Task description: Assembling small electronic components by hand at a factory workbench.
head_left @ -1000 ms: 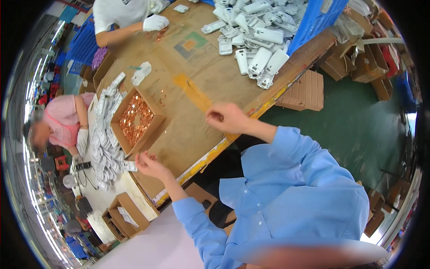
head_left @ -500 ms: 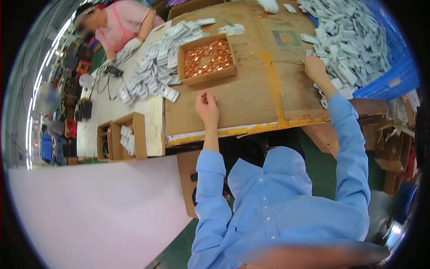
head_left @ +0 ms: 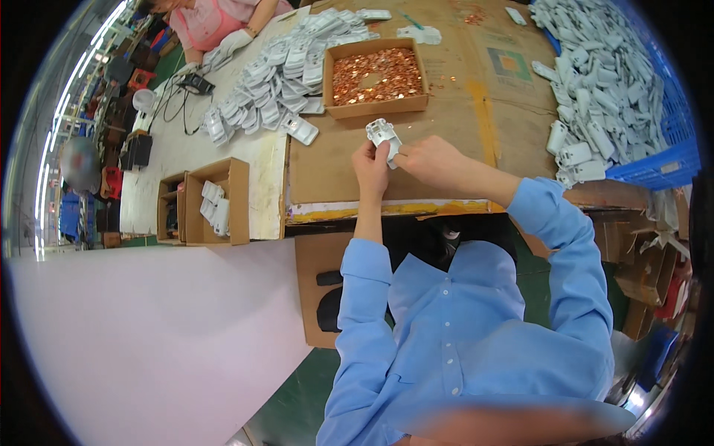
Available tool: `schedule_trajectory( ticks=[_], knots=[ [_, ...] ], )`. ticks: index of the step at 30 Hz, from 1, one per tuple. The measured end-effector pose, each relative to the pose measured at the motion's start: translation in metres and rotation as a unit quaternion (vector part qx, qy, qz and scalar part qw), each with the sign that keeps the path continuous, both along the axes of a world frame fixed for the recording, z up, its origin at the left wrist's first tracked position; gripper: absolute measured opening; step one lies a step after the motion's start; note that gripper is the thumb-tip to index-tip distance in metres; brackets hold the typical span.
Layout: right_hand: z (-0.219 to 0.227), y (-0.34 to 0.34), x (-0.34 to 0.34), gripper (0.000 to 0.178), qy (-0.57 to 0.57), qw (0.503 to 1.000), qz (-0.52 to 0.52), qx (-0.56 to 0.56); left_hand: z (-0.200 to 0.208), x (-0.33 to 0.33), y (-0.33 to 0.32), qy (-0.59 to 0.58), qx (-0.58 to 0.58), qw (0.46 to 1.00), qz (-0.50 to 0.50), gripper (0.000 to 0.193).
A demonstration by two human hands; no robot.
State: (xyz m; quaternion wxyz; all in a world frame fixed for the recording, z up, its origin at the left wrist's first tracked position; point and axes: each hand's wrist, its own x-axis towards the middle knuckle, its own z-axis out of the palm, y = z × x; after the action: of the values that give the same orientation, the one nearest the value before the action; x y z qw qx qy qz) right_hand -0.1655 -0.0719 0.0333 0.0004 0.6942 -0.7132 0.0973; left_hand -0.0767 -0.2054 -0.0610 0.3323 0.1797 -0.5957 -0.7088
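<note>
A white plastic casing [head_left: 382, 132] with cut-outs is held up over the cardboard-covered table edge. My left hand [head_left: 370, 167] is closed around its lower left side, thumb across the front. From the right, my right hand [head_left: 431, 160] has its bent fingers closed at the casing's lower end; its fingertips are partly hidden. Whether small copper pieces are also in either hand cannot be made out. Just beyond the hands stands a cardboard box [head_left: 377, 111] of small copper-coloured metal pieces [head_left: 375, 74]. One loose white casing [head_left: 300, 129] lies to its left.
A heap of white casings [head_left: 286, 70] lies at the far left. More casings [head_left: 595, 89] fill a blue plastic crate [head_left: 658, 172] at right. A small carton [head_left: 239, 201] with several white parts stands at the left edge. Across the table, a person in pink [head_left: 216, 26] works with gloved hands.
My right hand has come from the crate's heap to the middle, bringing a casing. My left hand has moved slightly right and now grips it. The view has shifted a little.
</note>
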Motion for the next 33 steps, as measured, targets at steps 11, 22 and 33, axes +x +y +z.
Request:
schedule_trajectory(
  ticks=[11,22,33],
  knots=[
    [0.005,-0.137,-0.13,0.013,-0.043,0.992,-0.074,-0.092,0.009,0.002,-0.014,-0.007,0.081,0.991,0.105,0.017],
    [-0.018,-0.192,-0.147,0.012,0.063,0.99,-0.096,0.075,0.013,0.002,-0.004,-0.023,0.083,0.989,0.119,0.016],
    [-0.015,-0.199,-0.149,0.013,0.015,0.982,-0.147,0.12,0.01,-0.001,-0.006,-0.061,0.029,0.987,0.145,0.017]
  ],
)
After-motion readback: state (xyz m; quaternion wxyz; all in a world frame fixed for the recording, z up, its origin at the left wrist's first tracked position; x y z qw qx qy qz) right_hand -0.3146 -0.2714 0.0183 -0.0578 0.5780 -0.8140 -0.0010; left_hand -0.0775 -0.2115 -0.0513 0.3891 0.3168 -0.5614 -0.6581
